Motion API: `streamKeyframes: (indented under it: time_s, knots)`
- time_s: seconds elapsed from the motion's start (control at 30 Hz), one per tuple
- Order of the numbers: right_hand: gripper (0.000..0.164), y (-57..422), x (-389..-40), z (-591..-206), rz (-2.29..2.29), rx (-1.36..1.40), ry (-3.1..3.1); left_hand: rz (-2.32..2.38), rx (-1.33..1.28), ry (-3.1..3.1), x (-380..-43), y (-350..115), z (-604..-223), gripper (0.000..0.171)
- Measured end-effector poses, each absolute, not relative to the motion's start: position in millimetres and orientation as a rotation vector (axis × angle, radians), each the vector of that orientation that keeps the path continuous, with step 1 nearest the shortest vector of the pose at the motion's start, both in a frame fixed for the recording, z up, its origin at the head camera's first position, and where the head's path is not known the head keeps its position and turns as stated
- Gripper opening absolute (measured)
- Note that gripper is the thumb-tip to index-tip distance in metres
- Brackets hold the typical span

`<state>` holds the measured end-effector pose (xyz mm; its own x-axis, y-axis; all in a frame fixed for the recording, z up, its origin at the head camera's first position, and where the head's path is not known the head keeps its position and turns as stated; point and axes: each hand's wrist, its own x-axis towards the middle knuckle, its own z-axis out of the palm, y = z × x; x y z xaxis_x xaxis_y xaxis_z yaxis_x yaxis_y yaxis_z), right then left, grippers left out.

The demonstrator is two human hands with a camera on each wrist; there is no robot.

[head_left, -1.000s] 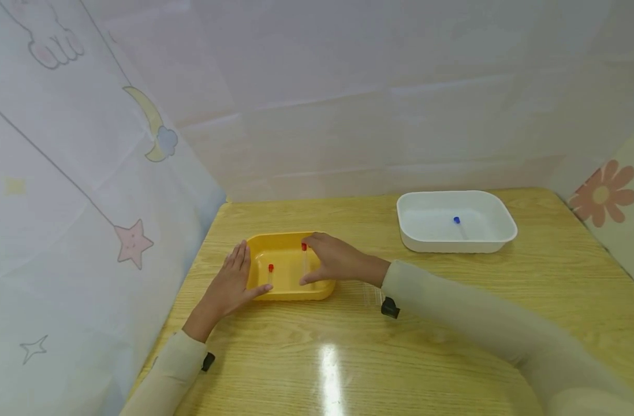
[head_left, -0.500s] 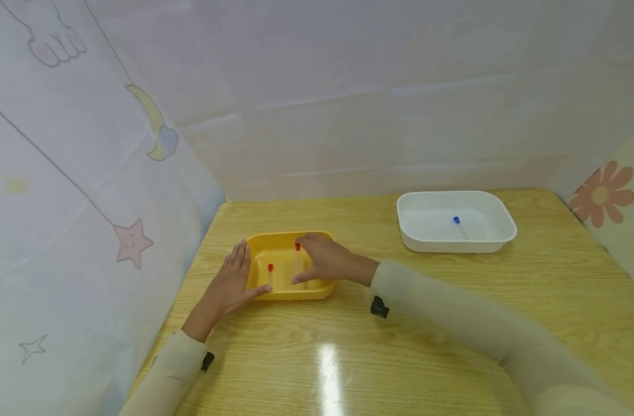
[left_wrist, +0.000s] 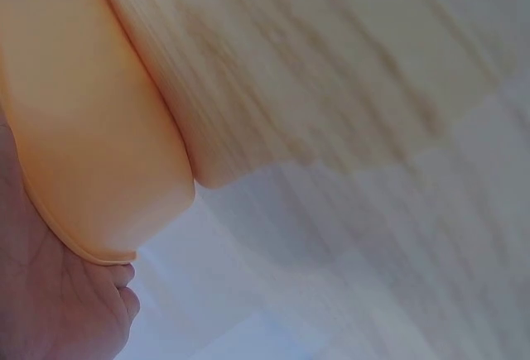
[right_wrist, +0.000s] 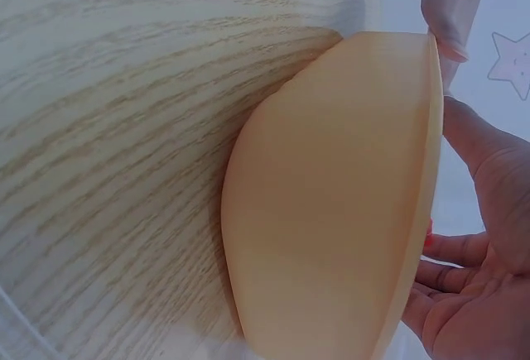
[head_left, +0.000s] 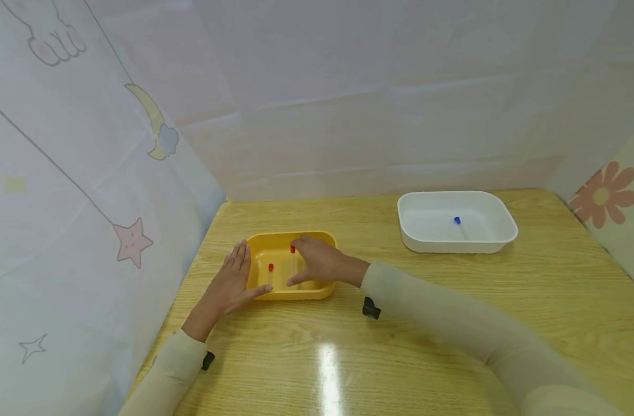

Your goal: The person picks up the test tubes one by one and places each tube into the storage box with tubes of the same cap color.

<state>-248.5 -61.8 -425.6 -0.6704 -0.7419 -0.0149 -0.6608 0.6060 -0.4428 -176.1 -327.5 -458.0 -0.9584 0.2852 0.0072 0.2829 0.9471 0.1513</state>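
A yellow plastic tray (head_left: 291, 294) stands on the table in the head view. The left hand (head_left: 231, 283) lies along its left side with straight fingers, its thumb over the front rim; the left wrist view has the palm against the tray. Inside, a clear tube with a red cap (head_left: 271, 267) rests near the thumb. To its right, the right hand (head_left: 319, 263) holds a second clear tube with a red cap (head_left: 293, 249) lengthwise, fingers at the cap and thumb at the lower end. Most of that tube is hidden by the tray wall in the right wrist view.
A white tray (head_left: 457, 247) with a clear tube under a blue cap (head_left: 457, 220) stands at the back right of the wooden table (head_left: 275, 358). Printed cloth hangs along the back and sides.
The right hand has shifted a little to the left with the red-capped tube. Clear pieces on the table beside the tray are now hidden by the right sleeve. The left hand stays put.
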Motion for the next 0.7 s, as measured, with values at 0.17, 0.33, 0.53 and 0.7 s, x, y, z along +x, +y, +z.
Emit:
streamKeyframes:
  time_s: [0.17, 0.33, 0.53, 0.7]
  knots:
    - [0.099, -65.3, -249.4, -430.1, -0.599, -1.167, 2.632, 0.245, 0.445, 3.089, -175.9, -326.9, -457.7, 0.116]
    - [0.098, -68.4, -250.1, -433.1, -0.598, -1.192, 2.632, 0.251, 0.443, 3.087, -175.5, -325.7, -457.2, 0.116]
    - [0.098, -73.7, -250.4, -435.0, -0.585, -1.197, 2.634, 0.240, 0.441, 3.088, -176.6, -325.7, -457.6, 0.116]
    - [0.099, -79.1, -251.7, -439.6, -0.563, -1.188, 2.647, 0.245, 0.432, 3.085, -175.5, -324.6, -455.3, 0.115]
